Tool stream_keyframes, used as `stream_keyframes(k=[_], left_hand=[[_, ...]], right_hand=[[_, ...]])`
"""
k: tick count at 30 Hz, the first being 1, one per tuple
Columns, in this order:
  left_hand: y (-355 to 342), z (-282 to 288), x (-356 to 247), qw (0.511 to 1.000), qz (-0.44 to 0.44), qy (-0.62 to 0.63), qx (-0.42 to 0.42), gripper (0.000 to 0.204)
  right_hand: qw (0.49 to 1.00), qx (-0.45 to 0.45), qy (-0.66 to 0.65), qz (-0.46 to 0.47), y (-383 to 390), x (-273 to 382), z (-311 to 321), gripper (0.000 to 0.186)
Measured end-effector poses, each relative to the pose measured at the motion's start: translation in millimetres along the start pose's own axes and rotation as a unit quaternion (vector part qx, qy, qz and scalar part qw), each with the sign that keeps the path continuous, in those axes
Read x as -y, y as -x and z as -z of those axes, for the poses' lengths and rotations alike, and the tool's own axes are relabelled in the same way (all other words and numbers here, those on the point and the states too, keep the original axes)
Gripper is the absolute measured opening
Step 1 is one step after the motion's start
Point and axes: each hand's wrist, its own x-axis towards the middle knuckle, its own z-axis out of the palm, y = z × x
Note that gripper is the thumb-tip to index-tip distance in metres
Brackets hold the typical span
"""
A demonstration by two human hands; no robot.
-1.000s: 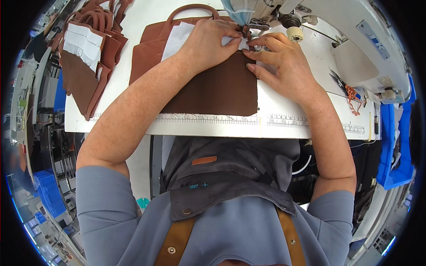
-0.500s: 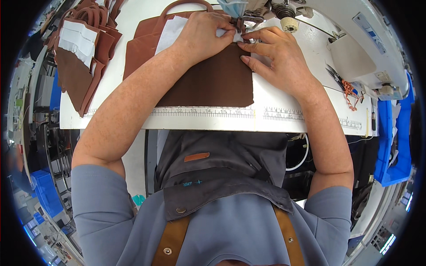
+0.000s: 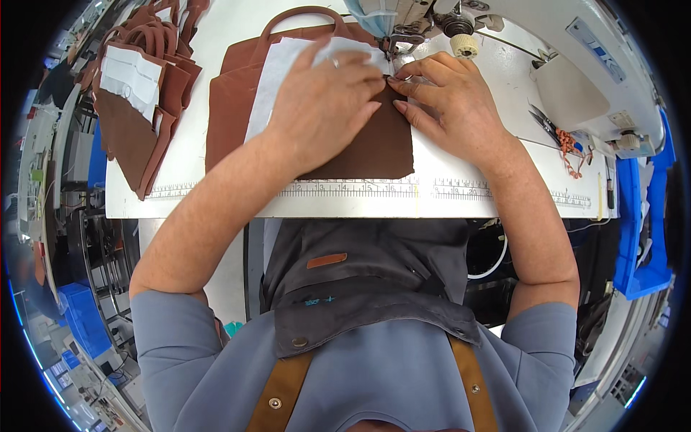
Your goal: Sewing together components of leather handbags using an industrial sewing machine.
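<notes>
A dark brown panel [image 3: 360, 155], fabric or leather, lies under the sewing machine's presser foot [image 3: 389, 52] with white lining [image 3: 273, 79] along its far edge. Beneath it spreads a reddish-brown bag piece [image 3: 229, 108] with a looped handle [image 3: 302, 11]. My left hand [image 3: 320, 108] is blurred over the panel; its thumb and forefinger are apart with nothing seen between them. Close to the foot, my right hand [image 3: 457, 101] holds the panel's far edge with its fingertips, the thumb lower down at the right side. What lies under its palm is hidden.
Left on the table is a stack of brown pieces [image 3: 133, 108] with handles and white lining. Black snips [image 3: 543, 121] and orange thread scraps [image 3: 572, 153] lie right, near the machine body [image 3: 576, 93]. A ruler strip [image 3: 345, 189] runs along the front edge. A blue bin [image 3: 637, 237] hangs right.
My left hand has come away from the presser foot, toward me and leftward, baring more white lining. My right hand stays near the foot. The whole view has shifted slightly.
</notes>
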Motion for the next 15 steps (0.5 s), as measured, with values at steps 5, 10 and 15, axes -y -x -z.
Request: stream_keyframes(k=[5,10,15], left_hand=[[3,-18,2,0.989,0.054,0.141,-0.002,0.025],[-4,-24,11,0.987,0.039,0.152,-0.023,0.027],[-13,-32,25,0.988,0.034,0.147,-0.017,0.027]], right_hand=[[1.000,-0.015,0.012,-0.022,-2,1,-2,0.020],[0.999,-0.016,0.018,-0.046,-3,-2,-7,0.022],[0.997,-0.003,0.045,-0.064,-6,-4,-8,0.025]])
